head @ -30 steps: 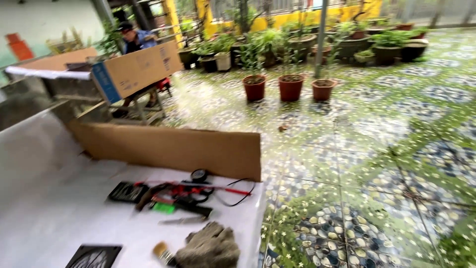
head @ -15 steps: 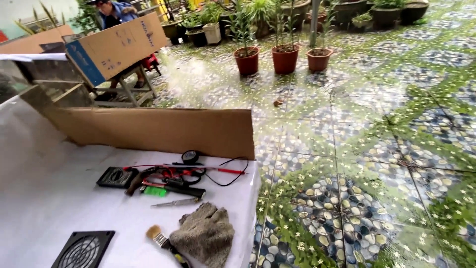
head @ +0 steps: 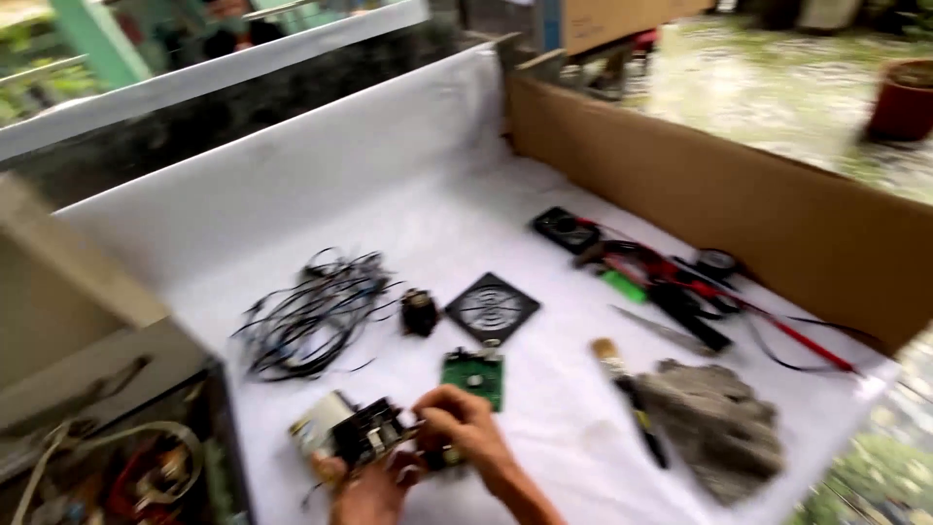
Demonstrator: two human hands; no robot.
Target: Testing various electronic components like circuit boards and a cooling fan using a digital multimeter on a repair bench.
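My two hands meet at the bottom middle of the white sheet (head: 408, 214). Between them is a small electronic module (head: 352, 433), with a pale metal block and dark parts on a board. My left hand (head: 364, 494) supports it from below. From the right, my right hand (head: 465, 428) pinches its edge. Just beyond my fingers lies a green circuit board (head: 474, 377). Past that sit a black square fan grille (head: 492, 307) and a small black part (head: 420, 313).
A tangle of black wires (head: 311, 311) lies left. To the right are a brush (head: 622, 389), grey gloves (head: 714, 428), a metal blade (head: 666, 331), a multimeter (head: 564, 228) and red leads (head: 700, 282). A cardboard wall (head: 739, 204) borders the far side. An opened device case (head: 117, 437) stands bottom left.
The view has swung left and down from the patio onto the white sheet. Both my hands and the module have come into view; the wires and the case now show too.
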